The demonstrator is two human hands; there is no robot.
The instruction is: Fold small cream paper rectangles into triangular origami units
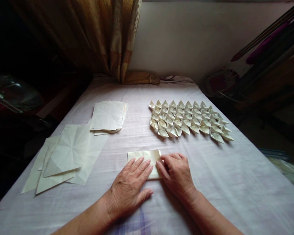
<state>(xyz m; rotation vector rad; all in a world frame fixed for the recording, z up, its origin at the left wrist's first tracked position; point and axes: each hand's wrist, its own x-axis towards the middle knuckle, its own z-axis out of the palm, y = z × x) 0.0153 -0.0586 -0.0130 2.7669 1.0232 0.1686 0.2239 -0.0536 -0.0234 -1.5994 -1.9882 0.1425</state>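
A folded sheet of pale paper (143,154) lies on the cloth right in front of me. Flat on its left part rests my left hand (133,182), fingers stretched out and slightly apart. My right hand (177,173) pinches the sheet's right edge between thumb and curled fingers, and that edge is bent up a little. Part of the paper is hidden under both hands. Beyond my right hand, several folded paper boats (186,119) stand in close rows.
Creased paper sheets (71,150) lie overlapping at the left, near a neater paper stack (107,116). A pale cloth (235,189) covers the table. At the back hang a gold curtain (120,39) and a light wall (186,39). Dark clutter flanks both sides.
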